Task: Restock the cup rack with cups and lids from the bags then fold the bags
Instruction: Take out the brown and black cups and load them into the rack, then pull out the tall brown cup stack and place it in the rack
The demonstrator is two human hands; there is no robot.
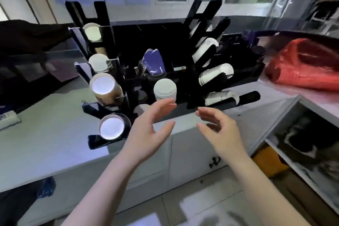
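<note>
A black cup rack (185, 86) stands on the counter. Its left column holds stacks of paper cups (106, 90) with their mouths facing me. Its right column holds white stacks of cups or lids (216, 74) in slanted slots. A white stack of lids (165, 89) sits in the rack's front middle. My left hand (148, 130) hovers just below that stack, fingers spread and empty. My right hand (218, 126) hovers beside it in front of the rack's lower right slot, fingers loosely curved and empty. A red plastic bag (302, 66) lies on the counter to the right.
The pale counter (45, 139) runs left from the rack, with a dark appliance (23, 51) at far left. A purple packet (154, 62) stands in the rack's middle bin. Cabinet doors (192, 156) sit below, and open shelves (302, 143) lie to the right.
</note>
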